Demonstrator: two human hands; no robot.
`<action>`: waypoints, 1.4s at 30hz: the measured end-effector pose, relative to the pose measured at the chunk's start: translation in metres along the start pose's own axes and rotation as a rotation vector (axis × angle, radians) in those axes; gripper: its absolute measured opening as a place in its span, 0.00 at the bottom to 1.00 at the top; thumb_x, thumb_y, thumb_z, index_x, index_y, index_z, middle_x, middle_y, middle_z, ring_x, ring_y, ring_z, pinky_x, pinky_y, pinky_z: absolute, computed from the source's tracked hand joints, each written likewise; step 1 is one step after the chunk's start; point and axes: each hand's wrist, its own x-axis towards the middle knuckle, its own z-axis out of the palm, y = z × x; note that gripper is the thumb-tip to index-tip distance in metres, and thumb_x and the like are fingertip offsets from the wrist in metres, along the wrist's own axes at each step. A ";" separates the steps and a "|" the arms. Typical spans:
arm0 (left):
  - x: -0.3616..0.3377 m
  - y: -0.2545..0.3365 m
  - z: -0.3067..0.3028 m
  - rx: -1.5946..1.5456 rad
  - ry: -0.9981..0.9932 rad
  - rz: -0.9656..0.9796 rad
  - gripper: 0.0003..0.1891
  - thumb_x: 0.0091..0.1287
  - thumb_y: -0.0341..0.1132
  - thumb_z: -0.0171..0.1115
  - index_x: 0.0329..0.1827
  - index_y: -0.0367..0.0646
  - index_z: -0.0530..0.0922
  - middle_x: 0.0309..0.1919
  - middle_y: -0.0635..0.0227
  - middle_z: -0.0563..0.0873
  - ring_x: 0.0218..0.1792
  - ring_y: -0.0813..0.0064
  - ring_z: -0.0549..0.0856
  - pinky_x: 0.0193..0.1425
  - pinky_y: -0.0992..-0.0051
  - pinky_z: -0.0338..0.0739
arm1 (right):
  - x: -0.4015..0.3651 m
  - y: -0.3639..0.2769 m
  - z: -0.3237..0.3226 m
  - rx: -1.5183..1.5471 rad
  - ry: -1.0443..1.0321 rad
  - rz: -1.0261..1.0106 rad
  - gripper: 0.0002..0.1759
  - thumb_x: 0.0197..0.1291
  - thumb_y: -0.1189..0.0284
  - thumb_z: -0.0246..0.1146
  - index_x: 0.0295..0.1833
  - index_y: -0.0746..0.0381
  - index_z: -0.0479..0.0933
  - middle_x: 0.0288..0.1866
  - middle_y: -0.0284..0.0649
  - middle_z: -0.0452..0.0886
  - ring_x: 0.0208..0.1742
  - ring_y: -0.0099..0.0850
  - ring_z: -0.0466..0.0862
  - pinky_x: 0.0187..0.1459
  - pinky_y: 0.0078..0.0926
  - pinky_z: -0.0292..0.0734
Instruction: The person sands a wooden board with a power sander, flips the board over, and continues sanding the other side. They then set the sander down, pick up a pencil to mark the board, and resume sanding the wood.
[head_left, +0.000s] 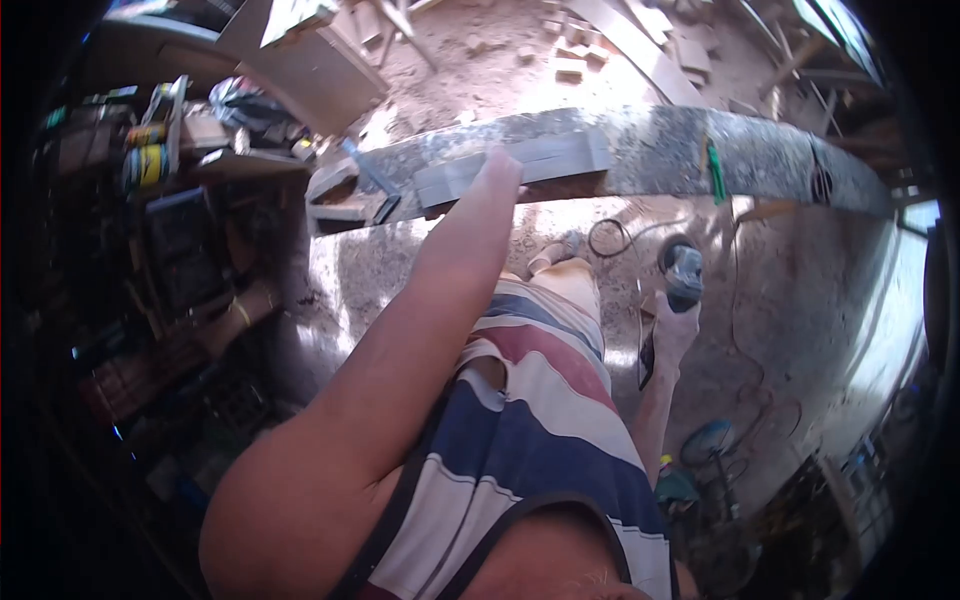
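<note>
On the workbench (650,150) lies a long grey board (565,160), its surface pale and dusty. My left hand (497,172) is on the middle of this board, closed over it at the near side; glare blurs its fingers. My right hand (677,325) is low at my right side, away from the bench, and wraps around a handheld power tool with a round disc head, which looks like an angle grinder (684,280). The disc end points toward the bench. A dark strip beside my right wrist cannot be made out.
A green-handled tool (715,172) lies on the bench's right part. At its left end are a hammer-like tool (372,178) and wood pieces. Beyond are wood offcuts (575,60) on the dusty ground. A cable (738,300) runs along the floor. Cluttered shelves (190,150) stand left.
</note>
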 end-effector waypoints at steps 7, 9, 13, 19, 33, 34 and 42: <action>-0.019 0.034 -0.027 0.149 -0.030 -0.022 0.46 0.76 0.70 0.72 0.88 0.51 0.76 0.86 0.53 0.76 0.73 0.42 0.87 0.67 0.35 0.88 | -0.016 0.008 0.017 0.007 -0.069 -0.063 0.37 0.63 0.59 0.84 0.72 0.69 0.85 0.58 0.56 0.96 0.61 0.53 0.96 0.66 0.50 0.86; -0.027 0.050 -0.059 0.232 -0.038 -0.037 0.46 0.75 0.70 0.73 0.89 0.51 0.76 0.87 0.53 0.75 0.74 0.42 0.87 0.66 0.36 0.89 | -0.026 0.010 0.021 0.003 -0.080 -0.067 0.37 0.64 0.58 0.84 0.72 0.68 0.85 0.57 0.56 0.96 0.60 0.53 0.96 0.66 0.50 0.86; -0.033 0.070 -0.162 0.410 -0.127 -0.053 0.48 0.75 0.70 0.75 0.90 0.51 0.75 0.90 0.52 0.72 0.74 0.41 0.87 0.66 0.38 0.90 | -0.046 -0.009 0.032 -0.032 -0.084 -0.052 0.36 0.63 0.57 0.84 0.70 0.68 0.85 0.56 0.56 0.96 0.59 0.52 0.96 0.65 0.51 0.86; 0.004 0.121 -0.320 0.869 0.070 0.815 0.16 0.84 0.41 0.70 0.64 0.41 0.92 0.44 0.65 0.98 0.44 0.74 0.94 0.52 0.66 0.87 | -0.075 -0.029 0.056 -0.047 -0.021 -0.078 0.36 0.63 0.56 0.85 0.68 0.69 0.85 0.53 0.57 0.96 0.56 0.54 0.97 0.62 0.51 0.87; 0.104 0.135 -0.337 0.828 -0.291 0.778 0.22 0.87 0.37 0.63 0.76 0.34 0.86 0.59 0.59 0.97 0.59 0.73 0.91 0.67 0.67 0.83 | -0.145 -0.095 0.131 -0.191 -0.113 -0.192 0.37 0.63 0.51 0.84 0.66 0.67 0.84 0.53 0.62 0.95 0.56 0.63 0.95 0.60 0.58 0.88; 0.106 0.135 -0.338 0.801 -0.341 0.759 0.21 0.87 0.37 0.63 0.76 0.35 0.86 0.59 0.60 0.97 0.58 0.73 0.91 0.67 0.67 0.83 | -0.148 -0.099 0.137 -0.195 -0.129 -0.197 0.36 0.63 0.51 0.84 0.65 0.67 0.83 0.53 0.62 0.95 0.56 0.62 0.96 0.59 0.57 0.88; 0.113 0.142 -0.336 0.770 -0.429 0.674 0.29 0.86 0.34 0.66 0.83 0.23 0.76 0.71 0.50 0.94 0.67 0.68 0.92 0.74 0.68 0.83 | -0.169 -0.119 0.159 -0.157 -0.187 -0.259 0.33 0.64 0.53 0.83 0.60 0.67 0.83 0.49 0.59 0.95 0.54 0.58 0.97 0.56 0.55 0.88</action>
